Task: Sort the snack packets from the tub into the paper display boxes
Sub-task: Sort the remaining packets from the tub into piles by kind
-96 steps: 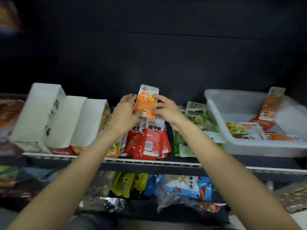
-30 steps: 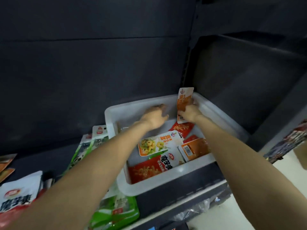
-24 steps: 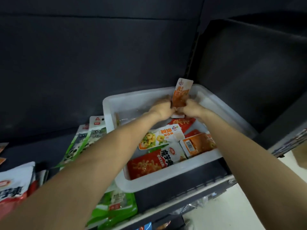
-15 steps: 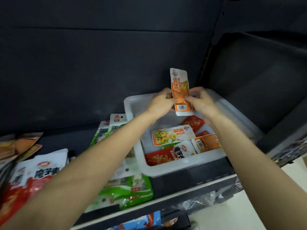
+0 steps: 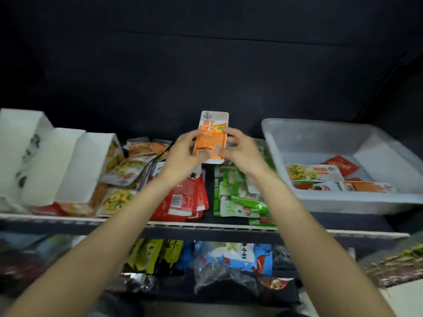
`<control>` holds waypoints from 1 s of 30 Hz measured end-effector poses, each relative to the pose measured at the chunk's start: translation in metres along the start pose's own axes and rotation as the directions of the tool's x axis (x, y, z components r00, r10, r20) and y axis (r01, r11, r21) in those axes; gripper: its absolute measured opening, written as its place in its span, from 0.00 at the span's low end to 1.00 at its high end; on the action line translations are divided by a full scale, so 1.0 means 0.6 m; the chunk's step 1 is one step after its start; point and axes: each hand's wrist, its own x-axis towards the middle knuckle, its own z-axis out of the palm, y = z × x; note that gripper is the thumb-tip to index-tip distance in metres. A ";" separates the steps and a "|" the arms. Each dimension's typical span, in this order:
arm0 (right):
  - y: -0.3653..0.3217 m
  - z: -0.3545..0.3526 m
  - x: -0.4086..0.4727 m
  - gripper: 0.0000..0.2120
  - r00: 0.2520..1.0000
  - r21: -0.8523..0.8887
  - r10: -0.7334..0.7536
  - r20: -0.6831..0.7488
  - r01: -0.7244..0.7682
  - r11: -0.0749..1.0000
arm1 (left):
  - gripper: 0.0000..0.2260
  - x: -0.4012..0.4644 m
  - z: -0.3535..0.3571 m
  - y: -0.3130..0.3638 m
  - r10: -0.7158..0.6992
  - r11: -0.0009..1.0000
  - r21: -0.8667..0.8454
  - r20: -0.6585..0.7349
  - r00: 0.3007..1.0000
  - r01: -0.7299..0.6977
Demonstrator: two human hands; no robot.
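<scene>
Hands: left hand (image 5: 183, 156) and right hand (image 5: 242, 152) both pinch one orange packet (image 5: 212, 136) by its side edges, fingers curled round it, holding it upright between them above the shelf.
Change: half a second ago the same packet was held over the tub; now it is carried left, clear of the tub and over the middle piles. The view has swung left with it, so the paper boxes are in sight again.
Meaning: I judge the pick from the tub done for this packet, and the placing step under way; its matching pile looks to lie further left.
Packet: flat, sealed, orange with a white top band and a yellowish picture; print is too blurred to read.
Below the hands: red packets (image 5: 185, 197) and green packets (image 5: 240, 193) lie stacked on the shelf rail (image 5: 206, 225).
Left: orange packets (image 5: 146, 147) of like colour lie by the white paper display boxes (image 5: 75, 163).
Right: tub (image 5: 320, 131) holds several packets (image 5: 313, 172) not yet sorted.
</scene>
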 end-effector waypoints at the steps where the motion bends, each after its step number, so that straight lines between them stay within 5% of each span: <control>1: -0.002 0.034 0.006 0.30 1.000 0.001 -0.004 0.027 0.004 1.000 | 0.24 -0.010 -0.022 -0.017 0.030 0.983 0.185 -0.037 0.999 -0.022; 3: -0.005 0.101 0.019 0.30 0.997 -0.010 -0.006 0.080 0.007 1.000 | 0.23 -0.031 -0.067 -0.047 0.115 0.891 0.449 -0.095 0.989 -0.061; 8: 0.001 0.232 0.062 0.23 0.989 -0.063 0.042 0.144 -0.033 0.997 | 0.16 -0.053 -0.150 -0.104 0.082 0.779 0.625 -0.011 0.997 -0.057; 14: 0.008 0.274 0.101 0.12 0.993 -0.363 0.040 0.113 0.004 0.932 | 0.21 -0.041 -0.160 -0.140 -0.074 0.751 0.660 0.122 0.990 -0.025; 25: 0.008 0.268 0.118 0.15 0.962 -0.528 0.023 0.272 0.129 0.839 | 0.19 -0.042 -0.168 -0.146 -0.109 0.669 0.744 0.099 0.989 0.000; 30: 0.034 0.280 0.128 0.23 0.888 -0.743 0.029 0.458 0.365 0.561 | 0.17 -0.052 -0.166 -0.154 -0.092 0.669 0.743 0.079 0.993 0.003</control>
